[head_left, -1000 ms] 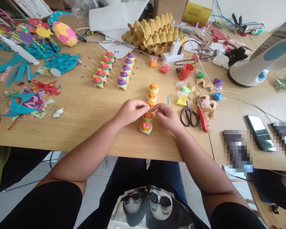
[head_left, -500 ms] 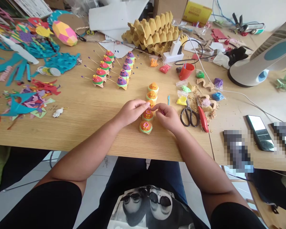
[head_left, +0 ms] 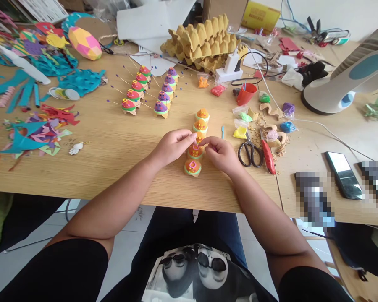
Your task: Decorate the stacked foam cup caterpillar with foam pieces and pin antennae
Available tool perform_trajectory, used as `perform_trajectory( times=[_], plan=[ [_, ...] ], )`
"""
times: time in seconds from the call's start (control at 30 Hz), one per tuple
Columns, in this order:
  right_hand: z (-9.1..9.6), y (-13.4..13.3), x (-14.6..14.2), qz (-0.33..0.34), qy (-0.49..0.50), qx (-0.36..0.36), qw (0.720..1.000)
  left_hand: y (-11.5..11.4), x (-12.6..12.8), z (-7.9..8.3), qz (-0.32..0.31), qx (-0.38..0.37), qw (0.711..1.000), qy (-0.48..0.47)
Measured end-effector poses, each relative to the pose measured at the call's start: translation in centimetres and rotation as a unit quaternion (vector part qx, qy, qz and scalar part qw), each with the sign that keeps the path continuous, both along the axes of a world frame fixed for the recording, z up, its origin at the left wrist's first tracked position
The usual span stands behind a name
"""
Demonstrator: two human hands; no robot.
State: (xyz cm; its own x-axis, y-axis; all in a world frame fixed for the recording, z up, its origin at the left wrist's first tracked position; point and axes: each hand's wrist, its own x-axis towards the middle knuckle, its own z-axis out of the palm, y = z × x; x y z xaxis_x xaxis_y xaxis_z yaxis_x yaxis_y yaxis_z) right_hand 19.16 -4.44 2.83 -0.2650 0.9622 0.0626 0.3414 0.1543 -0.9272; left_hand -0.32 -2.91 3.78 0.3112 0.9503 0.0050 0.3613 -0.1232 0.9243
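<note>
A row of small orange clay-covered domes with green rims [head_left: 192, 167] runs away from me down the middle of the wooden table [head_left: 113, 142]. My left hand [head_left: 173, 146] and my right hand [head_left: 220, 154] meet over the third dome, fingertips pinched together above it. Both hands have curled fingers; whatever tiny piece they pinch is too small to name. The nearest dome sits just below my hands, two more [head_left: 201, 119] lie beyond them.
Two rows of red and purple domes [head_left: 151, 92] with sticks stand farther back. Scissors [head_left: 250, 153] and a red cutter [head_left: 267, 156] lie right of my hands, near clay bags [head_left: 240, 132]. Egg cartons [head_left: 204, 44], a fan [head_left: 349, 75], a phone [head_left: 343, 174] and paper scraps [head_left: 40, 132] surround.
My fingertips have shifted slightly over the orange dome; the hands stay in the same place.
</note>
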Motion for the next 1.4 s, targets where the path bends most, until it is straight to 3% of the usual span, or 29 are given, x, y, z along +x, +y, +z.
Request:
perform_trajectory(
  times=[0.37,1.17,1.4],
  plan=[
    [0.05,0.08,-0.14,-0.01,-0.007,-0.014,1.0,-0.1,0.13,0.16,-0.001,0.055,0.998,0.015],
    [-0.03,0.01,-0.06,-0.004,-0.004,-0.009,1.0,-0.25,0.1,0.37,0.008,0.078,0.997,0.026],
    [-0.13,0.25,0.03,-0.035,0.014,-0.02,0.999,-0.4,0.15,0.72,0.003,0.124,0.992,0.034]
  ],
)
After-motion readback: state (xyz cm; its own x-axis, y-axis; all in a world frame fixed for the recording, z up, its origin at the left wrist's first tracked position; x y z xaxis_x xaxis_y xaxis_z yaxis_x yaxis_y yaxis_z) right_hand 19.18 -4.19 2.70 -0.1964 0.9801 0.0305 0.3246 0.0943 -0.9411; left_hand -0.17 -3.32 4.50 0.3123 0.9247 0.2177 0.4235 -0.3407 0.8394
